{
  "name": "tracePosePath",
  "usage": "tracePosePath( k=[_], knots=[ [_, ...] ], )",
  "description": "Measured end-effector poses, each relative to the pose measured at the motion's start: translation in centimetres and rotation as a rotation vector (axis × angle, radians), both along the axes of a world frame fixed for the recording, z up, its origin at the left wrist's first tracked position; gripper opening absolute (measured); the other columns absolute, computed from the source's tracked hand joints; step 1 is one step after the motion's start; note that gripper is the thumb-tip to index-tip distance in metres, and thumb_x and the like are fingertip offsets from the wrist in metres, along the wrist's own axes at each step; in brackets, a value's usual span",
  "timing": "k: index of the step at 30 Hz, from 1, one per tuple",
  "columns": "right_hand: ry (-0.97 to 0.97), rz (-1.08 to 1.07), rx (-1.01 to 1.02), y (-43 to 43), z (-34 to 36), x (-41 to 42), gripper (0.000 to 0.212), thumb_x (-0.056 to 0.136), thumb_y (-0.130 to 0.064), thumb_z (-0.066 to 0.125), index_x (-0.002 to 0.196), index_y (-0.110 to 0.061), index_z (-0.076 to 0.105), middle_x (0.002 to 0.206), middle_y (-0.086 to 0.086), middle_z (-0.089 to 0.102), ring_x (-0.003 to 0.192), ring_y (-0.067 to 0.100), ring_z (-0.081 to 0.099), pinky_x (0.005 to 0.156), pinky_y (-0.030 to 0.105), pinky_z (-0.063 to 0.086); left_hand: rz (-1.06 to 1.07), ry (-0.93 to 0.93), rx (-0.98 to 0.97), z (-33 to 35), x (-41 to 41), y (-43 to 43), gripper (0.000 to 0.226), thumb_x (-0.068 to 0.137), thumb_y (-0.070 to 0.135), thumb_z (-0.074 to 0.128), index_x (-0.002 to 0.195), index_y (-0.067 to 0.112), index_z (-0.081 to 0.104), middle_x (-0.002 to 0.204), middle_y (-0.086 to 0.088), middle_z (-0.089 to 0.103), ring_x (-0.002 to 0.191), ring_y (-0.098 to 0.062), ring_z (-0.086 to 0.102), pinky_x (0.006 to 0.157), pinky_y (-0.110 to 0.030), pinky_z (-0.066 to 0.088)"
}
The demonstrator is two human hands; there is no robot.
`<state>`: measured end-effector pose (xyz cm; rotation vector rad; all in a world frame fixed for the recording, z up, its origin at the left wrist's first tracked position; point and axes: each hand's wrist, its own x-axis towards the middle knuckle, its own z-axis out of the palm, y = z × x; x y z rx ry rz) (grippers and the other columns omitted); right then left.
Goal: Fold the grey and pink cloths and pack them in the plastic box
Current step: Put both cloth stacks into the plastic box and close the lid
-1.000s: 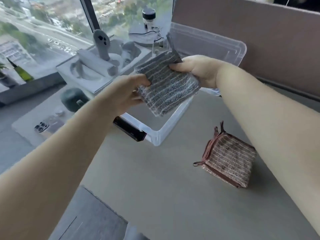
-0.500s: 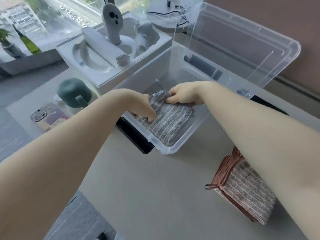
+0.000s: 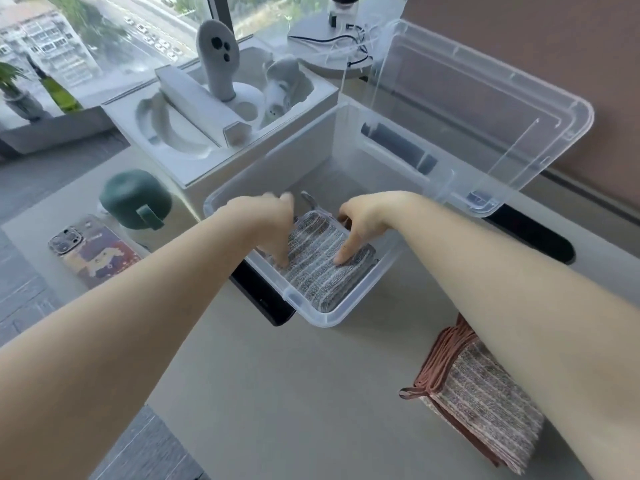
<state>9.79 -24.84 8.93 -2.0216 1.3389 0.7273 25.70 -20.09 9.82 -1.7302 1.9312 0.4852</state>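
The folded grey cloth [image 3: 320, 265] lies flat in the near corner of the clear plastic box [image 3: 322, 318]. My left hand [image 3: 273, 225] and my right hand [image 3: 363, 221] are both inside the box with fingers spread, fingertips pressing down on the cloth's top. Neither hand grips it. The folded pink cloth [image 3: 485, 400] rests on the table to the right of the box, partly hidden under my right forearm. The box's clear lid [image 3: 485, 109] leans open behind it.
A white foam tray [image 3: 221, 133] holding grey controllers stands left of the box. A green round case [image 3: 135, 199] and a phone [image 3: 93, 251] lie at the left. A black slot [image 3: 533, 237] in the table runs right of the box.
The grey cloth went from held above the box to lying on its floor. Both hands have let go of its edges and now press on its top with spread fingers.
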Motion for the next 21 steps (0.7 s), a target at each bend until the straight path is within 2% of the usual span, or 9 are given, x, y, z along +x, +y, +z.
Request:
tracePosePath(
  k=[2,4,6,9,12,15,17,18,21],
  knots=[
    [-0.101,-0.067,-0.089,0.4,0.8,-0.8,0.08,0.065,-0.046,0.083,0.129,-0.01,0.05,0.124,0.003,0.059,0.111,0.026,0.058,0.096,0.041,0.049,-0.027,0.234,-0.215,0.1,-0.2,-0.2,0.063,0.074,0.03,0.077,0.123,0.022,0.039,0.111,-0.003,0.041,0.101,-0.025,0.047,0.076,-0.036,0.043],
    [-0.187,-0.079,-0.168,1.0,1.5,-1.9,0.05,0.069,-0.034,0.083,0.108,-0.013,0.059,0.109,0.003,0.062,0.101,0.024,0.059,0.09,0.037,0.051,-0.051,0.384,-0.142,0.0,-0.7,-0.1,0.03,0.081,0.022,0.069,0.103,0.023,0.05,0.102,0.001,0.046,0.092,-0.02,0.049,0.075,-0.031,0.042],
    [-0.275,-0.072,-0.221,2.1,1.9,-2.8,0.023,0.076,-0.024,0.077,0.091,-0.018,0.06,0.096,-0.002,0.061,0.093,0.02,0.058,0.082,0.032,0.05,-0.088,0.301,0.052,-0.8,-1.0,0.4,0.011,0.083,0.016,0.063,0.091,0.012,0.057,0.094,-0.005,0.063,0.075,-0.02,0.053,0.068,-0.031,0.045],
    [-0.424,-0.128,-0.336,3.9,2.6,-4.6,0.002,0.085,-0.021,0.063,0.086,-0.022,0.062,0.09,-0.007,0.06,0.093,0.018,0.058,0.084,0.033,0.048,-0.074,0.174,0.096,-1.2,-1.5,0.8,0.016,0.082,0.012,0.058,0.091,0.001,0.062,0.084,-0.011,0.069,0.065,-0.023,0.056,0.056,-0.027,0.045],
    [-0.642,-0.381,-0.415,6.3,3.8,-8.1,0.009,0.088,-0.02,0.059,0.094,-0.016,0.064,0.092,-0.006,0.061,0.09,0.013,0.057,0.078,0.023,0.045,-0.045,0.17,-0.133,0.6,-4.2,0.9,0.008,0.084,0.015,0.054,0.087,0.009,0.057,0.085,-0.009,0.058,0.07,-0.025,0.052,0.062,-0.029,0.043],
    [-0.691,-0.601,-0.508,9.3,4.0,-13.4,0.015,0.089,-0.02,0.06,0.101,-0.011,0.065,0.098,0.001,0.064,0.089,0.013,0.056,0.076,0.021,0.045,0.005,0.502,-0.377,3.3,-10.2,3.2,0.016,0.088,0.025,0.054,0.099,0.015,0.059,0.097,-0.003,0.061,0.088,-0.026,0.056,0.077,-0.032,0.047],
    [-0.624,-0.694,-0.458,11.6,3.2,-17.3,0.022,0.087,-0.023,0.065,0.105,-0.01,0.064,0.106,0.006,0.064,0.093,0.014,0.057,0.082,0.027,0.047,-0.064,0.665,-0.282,4.1,-14.7,5.7,0.026,0.088,0.037,0.06,0.105,0.017,0.058,0.1,0.001,0.062,0.092,-0.02,0.057,0.078,-0.029,0.045],
    [-0.562,-0.724,-0.392,12.8,2.5,-19.2,0.029,0.085,-0.027,0.068,0.109,-0.012,0.062,0.112,0.006,0.063,0.098,0.015,0.057,0.086,0.027,0.046,-0.098,0.673,-0.174,3.6,-16.5,6.9,0.038,0.085,0.045,0.063,0.111,0.018,0.057,0.105,0.002,0.063,0.094,-0.018,0.058,0.079,-0.028,0.045],
    [-0.349,-0.749,-0.141,16.7,0.6,-23.1,0.063,0.078,-0.046,0.072,0.13,-0.02,0.048,0.134,0.002,0.052,0.12,0.017,0.051,0.099,0.029,0.039,-0.06,0.497,0.146,0.8,-19.8,9.5,0.086,0.07,0.071,0.063,0.132,0.015,0.046,0.126,-0.002,0.058,0.102,-0.02,0.06,0.089,-0.035,0.052]
  ],
)
